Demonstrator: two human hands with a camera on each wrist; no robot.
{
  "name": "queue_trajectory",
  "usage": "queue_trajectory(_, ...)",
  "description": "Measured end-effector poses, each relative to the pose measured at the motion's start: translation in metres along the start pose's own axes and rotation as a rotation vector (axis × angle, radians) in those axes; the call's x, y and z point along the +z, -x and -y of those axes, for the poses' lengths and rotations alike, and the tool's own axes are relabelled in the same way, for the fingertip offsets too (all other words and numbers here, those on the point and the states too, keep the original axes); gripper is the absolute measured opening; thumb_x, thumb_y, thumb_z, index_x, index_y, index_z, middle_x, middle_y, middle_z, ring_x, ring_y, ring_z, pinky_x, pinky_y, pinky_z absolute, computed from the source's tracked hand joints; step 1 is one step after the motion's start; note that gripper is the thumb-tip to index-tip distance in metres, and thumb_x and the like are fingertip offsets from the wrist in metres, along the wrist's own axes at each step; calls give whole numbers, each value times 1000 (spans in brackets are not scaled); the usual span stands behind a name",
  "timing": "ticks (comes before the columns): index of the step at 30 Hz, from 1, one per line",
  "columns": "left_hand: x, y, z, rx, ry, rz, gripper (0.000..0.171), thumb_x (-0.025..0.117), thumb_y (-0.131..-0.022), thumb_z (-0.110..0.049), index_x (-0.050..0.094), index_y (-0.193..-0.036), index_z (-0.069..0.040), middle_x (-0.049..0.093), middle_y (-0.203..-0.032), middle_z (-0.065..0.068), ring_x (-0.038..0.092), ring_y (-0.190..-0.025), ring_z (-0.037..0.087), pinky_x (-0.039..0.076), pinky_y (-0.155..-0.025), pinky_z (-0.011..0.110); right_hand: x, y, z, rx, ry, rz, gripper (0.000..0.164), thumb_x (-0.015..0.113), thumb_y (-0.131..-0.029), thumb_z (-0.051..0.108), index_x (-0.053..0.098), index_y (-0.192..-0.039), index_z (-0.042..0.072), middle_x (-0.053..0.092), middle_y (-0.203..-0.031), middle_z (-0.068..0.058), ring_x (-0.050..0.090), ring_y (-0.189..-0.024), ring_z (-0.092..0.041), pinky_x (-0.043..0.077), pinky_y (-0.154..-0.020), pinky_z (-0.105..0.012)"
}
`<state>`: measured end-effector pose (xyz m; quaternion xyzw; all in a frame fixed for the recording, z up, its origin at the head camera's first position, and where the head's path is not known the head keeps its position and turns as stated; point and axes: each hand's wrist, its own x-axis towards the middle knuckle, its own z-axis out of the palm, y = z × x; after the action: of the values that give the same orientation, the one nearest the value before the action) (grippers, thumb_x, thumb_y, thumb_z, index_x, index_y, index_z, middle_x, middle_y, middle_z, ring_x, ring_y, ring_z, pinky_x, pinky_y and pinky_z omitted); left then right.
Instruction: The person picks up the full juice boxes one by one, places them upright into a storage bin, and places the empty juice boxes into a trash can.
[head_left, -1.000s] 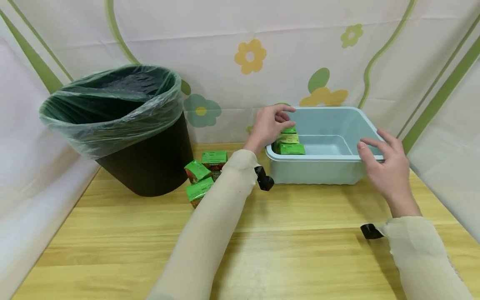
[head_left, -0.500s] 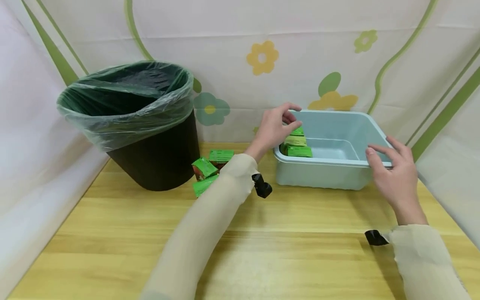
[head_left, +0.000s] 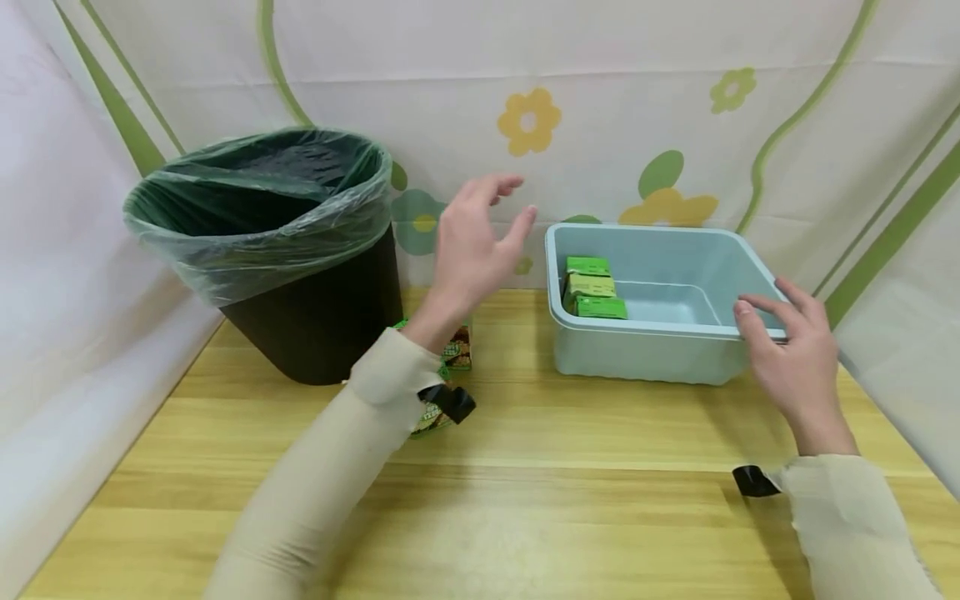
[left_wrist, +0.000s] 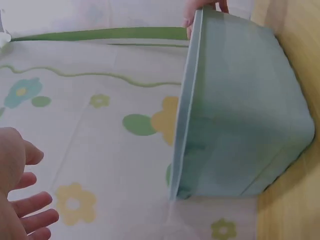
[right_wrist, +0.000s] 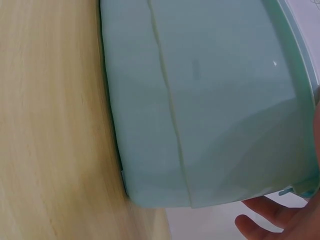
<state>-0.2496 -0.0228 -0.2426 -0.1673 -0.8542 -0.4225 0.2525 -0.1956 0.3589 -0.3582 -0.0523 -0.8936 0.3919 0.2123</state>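
Note:
My left hand (head_left: 472, 242) is raised in the air between the black bin and the light blue plastic tub (head_left: 637, 354), thumb apart from the fingers and nothing held. Its fingers also show at the left edge of the left wrist view. Below its wrist, small green-and-brown snack packets (head_left: 457, 348) lie on the table, partly hidden by the sleeve. Three green-topped packets (head_left: 591, 286) stand in a row along the tub's left wall. My right hand (head_left: 798, 358) holds the tub's front right corner, its thumb at the front rim; fingers (right_wrist: 272, 212) show past the side in the right wrist view.
A black bin (head_left: 322, 325) lined with a green translucent bag (head_left: 315, 225) stands at the left. Behind everything hangs a white flowered cloth (head_left: 600, 108), close to the tub's back. The wooden table (head_left: 525, 500) stretches out in front.
My left hand has come away from the tub's left end and moved left, above the loose packets. The right hand stays at its corner. The packets in the tub are now uncovered.

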Motion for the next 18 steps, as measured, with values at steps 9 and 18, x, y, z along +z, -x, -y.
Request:
queue_trajectory(9, -57, 20, 16, 252, -152, -211, 47, 71, -102, -33, 67, -142, -8, 67, -142, 12, 60, -136, 29, 45, -115, 51, 2, 0, 1, -3, 11, 4, 57, 50, -109, 44, 62, -146, 2, 21, -178, -1, 15, -164, -44, 15, -126, -74)
queue_trajectory(18, -111, 45, 41, 352, -349, -394, 48, 65, -104, -40, 69, -140, -8, 67, -145, 13, 60, -138, 34, 36, -122, 55, -3, 1, 6, -19, 76, 15, 61, 50, -109, 45, 51, -157, 8, 17, -179, -9, 10, -163, -51, 9, -126, -77)
